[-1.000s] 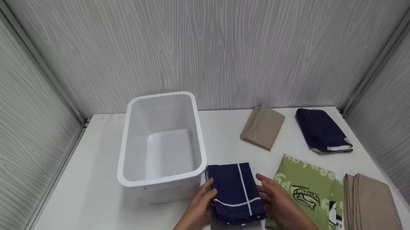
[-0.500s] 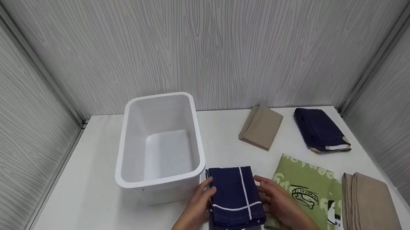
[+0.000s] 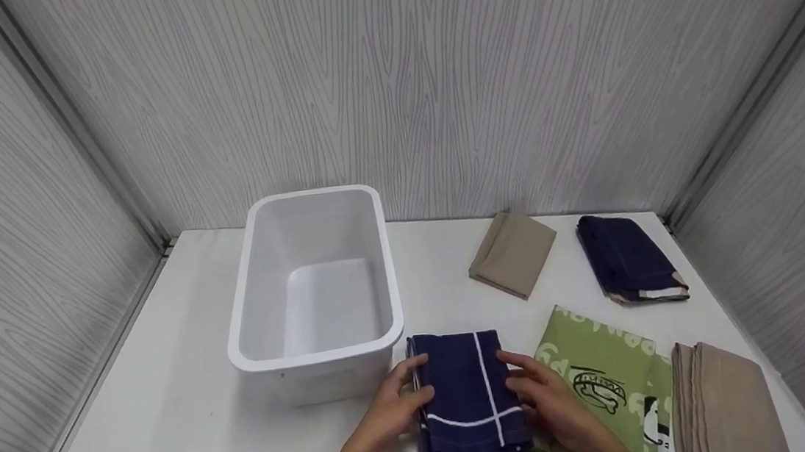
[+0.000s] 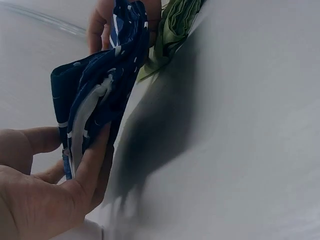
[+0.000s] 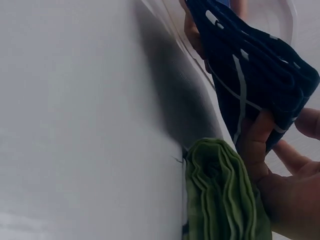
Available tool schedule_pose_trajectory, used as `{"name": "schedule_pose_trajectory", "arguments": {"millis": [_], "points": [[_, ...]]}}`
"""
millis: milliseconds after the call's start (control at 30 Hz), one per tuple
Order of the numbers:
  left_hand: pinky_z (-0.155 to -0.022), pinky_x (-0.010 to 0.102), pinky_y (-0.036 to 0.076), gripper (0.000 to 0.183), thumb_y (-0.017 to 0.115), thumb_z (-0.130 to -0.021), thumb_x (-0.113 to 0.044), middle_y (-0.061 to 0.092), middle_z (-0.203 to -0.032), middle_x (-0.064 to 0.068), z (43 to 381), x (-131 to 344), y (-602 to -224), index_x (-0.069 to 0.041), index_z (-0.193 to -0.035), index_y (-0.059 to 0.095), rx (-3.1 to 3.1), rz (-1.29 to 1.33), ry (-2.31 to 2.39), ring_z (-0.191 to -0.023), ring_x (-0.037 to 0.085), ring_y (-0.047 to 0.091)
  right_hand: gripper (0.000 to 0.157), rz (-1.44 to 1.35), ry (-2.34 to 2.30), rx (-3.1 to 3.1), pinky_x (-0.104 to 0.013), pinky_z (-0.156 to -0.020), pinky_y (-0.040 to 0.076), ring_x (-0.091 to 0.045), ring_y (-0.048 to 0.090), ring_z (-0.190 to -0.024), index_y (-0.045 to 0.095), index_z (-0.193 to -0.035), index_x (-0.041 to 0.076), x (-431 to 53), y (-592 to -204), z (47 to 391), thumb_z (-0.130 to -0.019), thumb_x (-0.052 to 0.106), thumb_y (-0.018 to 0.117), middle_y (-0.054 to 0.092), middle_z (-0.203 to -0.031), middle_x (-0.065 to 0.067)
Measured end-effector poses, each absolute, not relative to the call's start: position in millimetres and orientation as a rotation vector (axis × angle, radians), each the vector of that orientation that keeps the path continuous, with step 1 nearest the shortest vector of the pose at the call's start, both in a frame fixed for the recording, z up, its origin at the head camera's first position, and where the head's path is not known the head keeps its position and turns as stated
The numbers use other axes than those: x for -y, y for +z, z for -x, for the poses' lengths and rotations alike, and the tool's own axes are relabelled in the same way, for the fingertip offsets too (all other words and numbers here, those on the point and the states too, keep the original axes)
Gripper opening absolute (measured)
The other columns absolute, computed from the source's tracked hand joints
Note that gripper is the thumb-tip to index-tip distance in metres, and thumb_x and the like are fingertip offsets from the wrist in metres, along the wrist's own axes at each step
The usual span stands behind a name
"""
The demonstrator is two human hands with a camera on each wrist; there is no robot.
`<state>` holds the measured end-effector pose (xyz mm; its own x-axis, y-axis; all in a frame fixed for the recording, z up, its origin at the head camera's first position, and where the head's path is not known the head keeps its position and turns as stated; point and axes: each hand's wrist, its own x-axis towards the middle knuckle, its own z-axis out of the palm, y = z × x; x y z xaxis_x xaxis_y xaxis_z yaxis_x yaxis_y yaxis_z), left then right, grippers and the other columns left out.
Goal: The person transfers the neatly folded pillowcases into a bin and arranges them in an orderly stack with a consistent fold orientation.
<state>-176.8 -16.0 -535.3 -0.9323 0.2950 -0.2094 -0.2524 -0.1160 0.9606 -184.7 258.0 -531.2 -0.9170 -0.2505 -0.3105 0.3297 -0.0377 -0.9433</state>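
A folded navy cloth (image 3: 459, 390) with crossing white lines is held between both hands, in front of the tub's right corner. My left hand (image 3: 394, 404) grips its left edge, thumb on top and fingers underneath. The right hand (image 3: 555, 396) grips the opposite edge the same way. In the left wrist view the cloth (image 4: 95, 90) shows its layered side with a pale strip, and a dark shadow lies on the table under it. The right wrist view shows the right fingers (image 5: 260, 137) under the cloth.
A white plastic tub (image 3: 319, 356) stands left of the cloth. A green printed folded cloth (image 3: 593, 363) lies beside and under the right forearm. Two beige cloths (image 3: 520, 255), (image 3: 733, 401) and another navy cloth (image 3: 631, 256) lie on the white table (image 3: 156, 427). Panels enclose the back and sides.
The navy cloth has come slightly nearer to me and to the right, rising off the table. My fingers have closed further over its side edges.
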Motion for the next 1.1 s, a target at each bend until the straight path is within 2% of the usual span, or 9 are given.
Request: {"name": "schedule_pose_trajectory", "arguments": {"millis": [67,267,400,667,933,1100], "points": [[-0.076,0.044,0.06,0.06,0.061,-0.095,-0.011,0.033,-0.147,0.031,175.6,16.0,-530.5,-0.008,-0.151,0.039,-1.828,-0.053,2.092,-0.1,0.031,0.067,0.056,-0.064,-1.999,-1.897,-0.039,-0.086,0.056,-0.024,0.064,-0.106,0.044,-0.15,0.009,-259.6,-528.8,184.1,-0.096,0.014,0.06,0.057,-0.128,-0.016],[-0.071,0.037,0.06,0.06,0.063,-0.093,-0.011,0.031,-0.15,0.026,175.4,14.2,-514.2,-0.01,-0.149,0.042,-1.84,-0.087,2.079,-0.093,0.025,0.069,0.059,-0.008,-2.035,-1.873,-0.045,-0.085,0.057,-0.026,0.063,-0.107,0.042,-0.15,0.008,-264.7,-518.9,181.9,-0.095,0.008,0.06,0.054,-0.131,-0.02],[-0.068,0.035,0.06,0.059,0.063,-0.093,-0.007,0.031,-0.148,0.025,175.7,11.7,-506.1,-0.008,-0.148,0.042,-1.798,-0.144,2.126,-0.089,0.025,0.07,0.06,0.001,-2.019,-1.888,-0.046,-0.083,0.058,-0.027,0.064,-0.107,0.04,-0.152,0.009,-268.2,-510.0,179.9,-0.095,0.007,0.059,0.052,-0.134,-0.021],[-0.068,0.037,0.061,0.061,0.062,-0.092,-0.003,0.034,-0.143,0.024,176.8,6.7,-493.0,-0.005,-0.149,0.04,-1.721,-0.241,2.163,-0.091,0.026,0.07,0.061,0.058,-1.982,-1.941,-0.049,-0.081,0.058,-0.024,0.062,-0.11,0.034,-0.154,0.008,-275.9,-491.0,176.1,-0.098,0.009,0.057,0.047,-0.139,-0.022],[-0.074,0.044,0.061,0.063,0.062,-0.092,0.001,0.031,-0.143,0.024,177.5,2.1,-477.4,-0.003,-0.15,0.038,-1.681,-0.305,2.173,-0.097,0.032,0.07,0.06,0.085,-1.988,-1.994,-0.049,-0.081,0.058,-0.026,0.063,-0.108,0.036,-0.153,0.008,-282.8,-476.3,174.1,-0.097,0.007,0.057,0.044,-0.141,-0.024],[-0.074,0.045,0.061,0.062,0.061,-0.092,0.003,0.032,-0.147,0.022,175.6,0.4,-464.3,-0.005,-0.15,0.039,-1.689,-0.344,2.167,-0.098,0.031,0.069,0.059,0.106,-1.975,-2.019,-0.047,-0.079,0.058,-0.026,0.064,-0.107,0.036,-0.153,0.008,-286.1,-464.2,172.8,-0.098,0.008,0.058,0.044,-0.142,-0.022]]}}
